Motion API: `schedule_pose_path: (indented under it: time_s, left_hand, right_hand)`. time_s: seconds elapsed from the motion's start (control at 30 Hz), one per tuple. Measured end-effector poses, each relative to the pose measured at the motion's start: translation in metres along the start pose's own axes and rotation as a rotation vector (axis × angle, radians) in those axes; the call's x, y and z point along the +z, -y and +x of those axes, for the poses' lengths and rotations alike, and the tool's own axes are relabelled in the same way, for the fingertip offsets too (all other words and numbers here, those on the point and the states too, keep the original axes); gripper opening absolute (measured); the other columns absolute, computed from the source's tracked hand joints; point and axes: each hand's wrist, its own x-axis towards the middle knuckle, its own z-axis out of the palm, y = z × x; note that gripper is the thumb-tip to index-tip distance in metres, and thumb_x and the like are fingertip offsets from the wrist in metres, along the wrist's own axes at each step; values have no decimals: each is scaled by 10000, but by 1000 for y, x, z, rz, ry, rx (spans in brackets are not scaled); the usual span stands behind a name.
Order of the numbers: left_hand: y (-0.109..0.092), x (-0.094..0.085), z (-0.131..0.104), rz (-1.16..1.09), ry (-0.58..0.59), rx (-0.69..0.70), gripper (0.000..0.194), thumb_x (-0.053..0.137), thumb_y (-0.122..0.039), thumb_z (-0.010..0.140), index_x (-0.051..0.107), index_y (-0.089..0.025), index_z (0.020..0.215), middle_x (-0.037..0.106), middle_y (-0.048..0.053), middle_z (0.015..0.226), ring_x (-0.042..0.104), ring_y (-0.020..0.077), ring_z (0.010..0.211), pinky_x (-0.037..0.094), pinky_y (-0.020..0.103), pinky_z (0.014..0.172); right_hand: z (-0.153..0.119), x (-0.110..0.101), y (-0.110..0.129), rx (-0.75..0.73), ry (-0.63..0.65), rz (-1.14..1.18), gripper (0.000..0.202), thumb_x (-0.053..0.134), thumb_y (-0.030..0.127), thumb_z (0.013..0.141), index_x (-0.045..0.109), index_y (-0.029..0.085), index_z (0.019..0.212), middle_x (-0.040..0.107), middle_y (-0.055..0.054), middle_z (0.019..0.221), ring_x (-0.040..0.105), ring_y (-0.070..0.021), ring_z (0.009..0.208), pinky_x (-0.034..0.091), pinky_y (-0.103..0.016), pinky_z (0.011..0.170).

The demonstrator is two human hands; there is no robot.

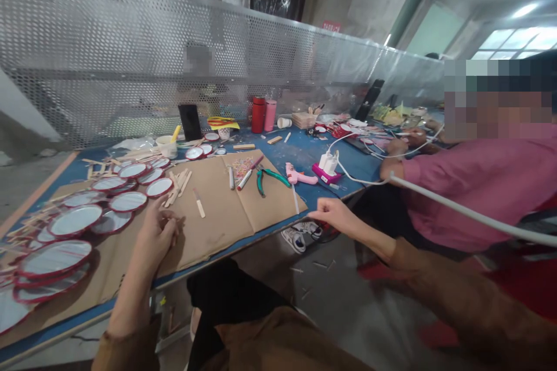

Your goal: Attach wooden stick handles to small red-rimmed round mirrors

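Observation:
My left hand (159, 229) is over the cardboard sheet (217, 232), its fingers loosely bent and apart, with nothing visible in them. Just beyond its fingertips are a red-rimmed round disc (159, 187) and several wooden craft sticks (178, 188). One more stick, reddish at one end (199, 204), rests alone on the cardboard. My right hand (333, 213) is closed beyond the table's front edge, with nothing seen in it. Nearest to it are a pink glue gun (300, 176) and a white stick (295, 198). Green-handled pliers (277, 177) lie farther left.
Stacks of red-rimmed discs (76, 220) cover the left side. Two markers (244, 179), a purple power strip (326, 174) with white cables, and a red bottle (257, 115) stand or lie farther back. A person in a pink shirt (474, 185) sits at the right.

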Motion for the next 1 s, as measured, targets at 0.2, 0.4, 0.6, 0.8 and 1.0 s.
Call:
schedule_pose_path:
  time_s: [0.2, 0.4, 0.6, 0.8, 1.0]
  left_hand:
    - [-11, 1, -5, 1, -28, 2, 407, 489, -267, 749, 400, -193, 1140, 477, -68, 655, 443, 69, 364, 347, 175, 324]
    - [-17, 1, -13, 51, -88, -104, 247, 388, -392, 840, 524, -186, 834, 395, -90, 429, 302, 71, 266, 201, 182, 292]
    - [-5, -3, -17, 278, -317, 45, 382, 395, -388, 827, 371, -196, 498, 362, -40, 450, 371, 97, 464, 280, 212, 462]
    - [-5, -4, -19, 214, -460, 108, 424, 437, -422, 825, 227, -204, 528, 221, -61, 515, 265, 78, 488, 224, 225, 489]
    - [-1, 0, -19, 306, -374, 163, 441, 456, -377, 813, 204, -194, 501, 190, -63, 494, 239, 72, 470, 195, 236, 494]
  right_hand:
    - [-24, 20, -24, 378, -153, 614, 383, 637, 515, 674, 442, 193, 603, 368, 90, 402, 270, -52, 357, 189, -192, 373]
    - [-6, 6, 2, 171, -155, 405, 307, 550, 476, 737, 582, 172, 704, 462, 44, 522, 393, -97, 471, 315, -219, 449]
    - [5, 18, 25, 67, -142, 207, 477, 383, 569, 806, 357, 218, 483, 369, 34, 428, 366, -111, 439, 303, -235, 443]
    - [24, 41, 60, -197, 187, 108, 463, 425, 586, 766, 408, 212, 494, 405, 35, 445, 417, -117, 463, 324, -226, 461]
    - [48, 44, 96, -292, 284, 120, 329, 438, 504, 781, 571, 216, 696, 582, 8, 623, 521, -148, 586, 393, -235, 541]
